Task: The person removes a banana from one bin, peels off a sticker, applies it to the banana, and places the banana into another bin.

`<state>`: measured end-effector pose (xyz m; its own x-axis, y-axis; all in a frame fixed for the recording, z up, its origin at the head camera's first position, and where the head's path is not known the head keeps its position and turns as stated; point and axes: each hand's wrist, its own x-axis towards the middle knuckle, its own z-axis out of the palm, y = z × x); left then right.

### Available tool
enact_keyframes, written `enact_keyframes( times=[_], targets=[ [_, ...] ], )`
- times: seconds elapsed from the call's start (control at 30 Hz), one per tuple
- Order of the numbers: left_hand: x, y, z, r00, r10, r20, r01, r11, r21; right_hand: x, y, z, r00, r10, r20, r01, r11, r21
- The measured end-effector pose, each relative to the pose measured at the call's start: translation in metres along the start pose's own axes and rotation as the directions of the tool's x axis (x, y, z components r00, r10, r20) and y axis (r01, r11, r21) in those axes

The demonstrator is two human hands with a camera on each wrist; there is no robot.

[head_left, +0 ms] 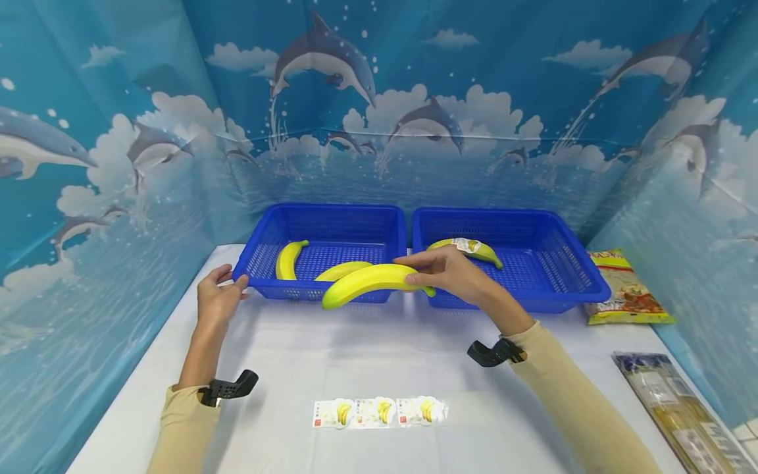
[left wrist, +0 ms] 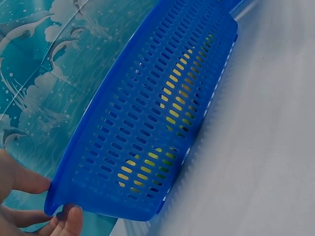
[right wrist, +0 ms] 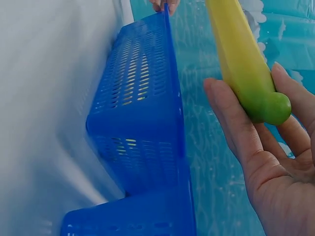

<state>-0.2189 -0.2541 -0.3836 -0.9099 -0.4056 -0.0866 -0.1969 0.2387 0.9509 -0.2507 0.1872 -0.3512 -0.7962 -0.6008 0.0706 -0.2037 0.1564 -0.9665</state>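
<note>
My right hand (head_left: 453,273) holds a yellow banana (head_left: 370,282) by its green stem end, thumb on one side and fingers on the other. The banana lies crosswise above the front rim of the left blue basket (head_left: 290,287). At that basket's front left corner, my left hand (head_left: 218,297) pinches the rim, its thumb over the edge and fingertips underneath. Two more bananas lie inside this basket, one banana (head_left: 287,261) at the left and another banana (head_left: 346,268) partly behind the held one. A banana with a white label (head_left: 468,246) rests in the right blue basket (head_left: 577,297).
On the white table in front lies a strip of three banana-picture stickers (head_left: 379,413). A yellow snack bag (head_left: 628,289) sits right of the right basket, and a clear-wrapped flat package (head_left: 681,405) is at the right edge. A dolphin-print curtain (head_left: 379,171) encloses the back and sides.
</note>
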Motion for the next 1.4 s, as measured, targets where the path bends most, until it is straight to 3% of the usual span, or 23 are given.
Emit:
enact_keyframes(
  times=[0.13,0.47,0.67,0.9,1.1,1.4],
  targets=[
    [-0.001,0.000,-0.002,1.000,0.012,0.013,-0.012,1.000,0.001,-0.013,0.006,0.000,1.000,-0.012,0.002,0.012,1.000,0.015],
    [0.000,-0.002,-0.003,1.000,0.021,0.020,-0.022,1.000,0.013,-0.044,0.024,-0.004,0.998,0.062,-0.005,-0.062,0.998,0.025],
    [0.000,0.000,-0.003,0.999,0.031,0.020,-0.031,0.999,0.013,-0.059,0.034,-0.008,0.999,0.040,0.020,-0.039,0.999,-0.007],
    [0.000,0.001,-0.004,1.000,0.023,0.016,-0.024,0.997,0.071,-0.075,0.042,-0.011,0.999,0.033,0.033,-0.032,0.999,-0.023],
    [-0.001,0.002,-0.002,1.000,0.015,0.016,-0.016,0.997,0.079,-0.087,0.053,-0.010,0.999,0.045,0.018,-0.045,0.999,-0.018],
    [-0.002,0.001,0.000,0.999,0.029,0.025,-0.031,0.996,0.078,-0.100,0.069,-0.003,0.991,0.123,-0.056,-0.124,0.992,-0.017]
  ],
)
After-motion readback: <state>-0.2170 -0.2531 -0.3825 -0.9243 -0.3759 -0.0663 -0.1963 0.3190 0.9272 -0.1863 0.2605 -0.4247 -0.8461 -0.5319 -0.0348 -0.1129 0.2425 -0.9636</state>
